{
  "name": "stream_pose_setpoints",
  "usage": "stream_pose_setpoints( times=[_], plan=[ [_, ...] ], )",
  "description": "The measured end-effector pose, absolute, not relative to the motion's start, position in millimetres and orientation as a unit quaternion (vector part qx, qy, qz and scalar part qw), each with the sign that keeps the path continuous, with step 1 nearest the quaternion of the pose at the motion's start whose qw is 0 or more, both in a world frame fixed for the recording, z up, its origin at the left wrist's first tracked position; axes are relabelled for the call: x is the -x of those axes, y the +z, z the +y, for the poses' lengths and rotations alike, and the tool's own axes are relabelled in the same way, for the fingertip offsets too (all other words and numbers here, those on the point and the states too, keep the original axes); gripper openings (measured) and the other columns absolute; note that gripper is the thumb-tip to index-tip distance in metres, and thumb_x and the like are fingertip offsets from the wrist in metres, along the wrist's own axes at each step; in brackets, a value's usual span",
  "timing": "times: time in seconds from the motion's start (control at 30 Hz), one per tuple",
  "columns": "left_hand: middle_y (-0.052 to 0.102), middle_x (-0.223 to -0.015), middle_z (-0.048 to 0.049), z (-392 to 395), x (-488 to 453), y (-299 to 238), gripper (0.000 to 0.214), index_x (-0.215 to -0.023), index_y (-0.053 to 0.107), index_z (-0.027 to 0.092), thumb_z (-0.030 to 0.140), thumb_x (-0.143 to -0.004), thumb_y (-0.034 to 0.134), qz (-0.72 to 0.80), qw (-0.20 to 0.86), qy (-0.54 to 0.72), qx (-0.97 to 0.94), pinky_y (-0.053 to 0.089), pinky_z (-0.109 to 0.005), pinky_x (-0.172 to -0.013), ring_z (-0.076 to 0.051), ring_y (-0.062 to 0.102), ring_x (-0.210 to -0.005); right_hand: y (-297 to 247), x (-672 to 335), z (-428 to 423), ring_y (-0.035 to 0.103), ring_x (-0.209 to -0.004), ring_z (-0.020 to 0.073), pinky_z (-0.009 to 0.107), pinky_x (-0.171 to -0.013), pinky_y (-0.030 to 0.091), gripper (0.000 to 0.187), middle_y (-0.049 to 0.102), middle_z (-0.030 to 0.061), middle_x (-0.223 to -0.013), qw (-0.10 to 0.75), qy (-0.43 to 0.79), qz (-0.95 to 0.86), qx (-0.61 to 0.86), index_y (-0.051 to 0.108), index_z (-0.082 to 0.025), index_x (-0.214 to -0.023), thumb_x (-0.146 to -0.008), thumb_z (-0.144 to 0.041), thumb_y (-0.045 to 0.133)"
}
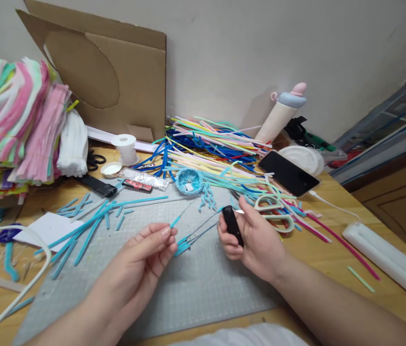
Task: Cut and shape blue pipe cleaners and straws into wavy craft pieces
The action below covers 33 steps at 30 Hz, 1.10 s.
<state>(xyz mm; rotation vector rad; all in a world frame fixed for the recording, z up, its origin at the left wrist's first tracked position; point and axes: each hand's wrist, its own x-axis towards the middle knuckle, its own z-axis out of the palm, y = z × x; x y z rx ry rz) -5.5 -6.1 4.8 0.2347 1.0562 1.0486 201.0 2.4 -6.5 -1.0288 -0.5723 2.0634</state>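
My left hand (154, 250) pinches the fuzzy end of a light-blue pipe cleaner (176, 221) between thumb and fingertips, its thin end pointing up and right. Beneath those fingers hang more blue stems (184, 246), with thin grey-blue lengths stretching toward my right hand. Fingers curled, my right hand (251, 240) grips a small black handheld tool (233, 225); a pale glint shows by the thumb, and its working end cannot be made out. Beyond both hands, a round blue fuzzy piece (188, 181) with curled blue strands (208, 196) lies on the grey cutting mat (203, 293).
Cut blue stems (80, 238) and white paper (46, 230) lie left. Scissors (275, 214), a phone (289, 173) and a white power strip (386, 259) are right. Behind are colourful pipe cleaners (213, 149), a spool (125, 149), a tilted bottle (280, 115) and cardboard (138, 81).
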Motion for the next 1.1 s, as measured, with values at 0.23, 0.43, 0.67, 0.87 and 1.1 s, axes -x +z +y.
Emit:
stream_pose_setpoints(
  times=[0.23,0.43,0.67,0.87,1.1],
  plan=[
    [0.062,-0.062,0.0016,17.2,19.6,-14.9,0.017,-0.070,0.062,0.014,0.020,-0.061,0.075,0.556,0.599,0.470,-0.333,0.047,-0.017,-0.052,-0.007,0.055,-0.054,-3.3,-207.6,-1.9,0.043,-0.056,0.0079,0.018,-0.047,0.031,0.032,0.050,-0.0014,-0.068,0.553,0.491,-0.436,0.512,0.055,-0.019,-0.079,-0.079,-0.051,0.054],
    [0.061,-0.065,-0.0003,13.0,14.7,-27.7,0.013,-0.070,0.061,0.017,0.030,-0.070,0.064,0.588,0.437,0.351,-0.584,0.041,-0.025,-0.056,-0.014,0.055,-0.060,1.0,-227.0,12.8,0.045,-0.060,0.0109,0.021,-0.049,0.034,0.026,0.049,-0.0010,-0.069,0.604,0.355,-0.481,0.527,0.055,-0.022,-0.080,-0.083,-0.047,0.048],
    [0.062,-0.087,-0.0044,2.7,5.9,-27.6,0.024,-0.092,0.058,0.020,0.033,-0.073,0.060,0.559,0.290,0.241,-0.738,0.042,-0.032,-0.071,-0.021,0.056,-0.081,-14.6,-232.9,28.8,0.041,-0.058,0.0113,0.024,-0.052,0.034,0.018,0.049,-0.0021,-0.072,0.549,0.374,-0.520,0.537,0.053,-0.024,-0.090,-0.084,-0.040,0.050],
    [0.060,-0.085,-0.0041,-0.6,4.5,-25.1,0.008,-0.081,0.060,0.020,0.022,-0.076,0.054,0.521,0.246,0.193,-0.794,0.040,-0.032,-0.074,-0.021,0.055,-0.083,-22.4,-226.8,28.1,0.052,-0.089,0.0171,0.031,-0.081,0.039,0.019,0.056,0.0026,-0.095,0.488,0.310,-0.617,0.533,0.053,-0.023,-0.100,-0.085,-0.035,0.051],
    [0.062,-0.082,-0.0025,2.7,19.8,-13.7,0.009,-0.078,0.061,0.021,0.018,-0.073,0.055,0.531,0.271,0.134,-0.791,0.038,-0.029,-0.068,-0.020,0.056,-0.079,-19.4,-226.2,25.0,0.052,-0.097,0.0204,0.034,-0.085,0.038,0.020,0.057,0.0050,-0.100,0.455,0.255,-0.697,0.492,0.056,-0.025,-0.103,-0.084,-0.032,0.053]
  ],
)
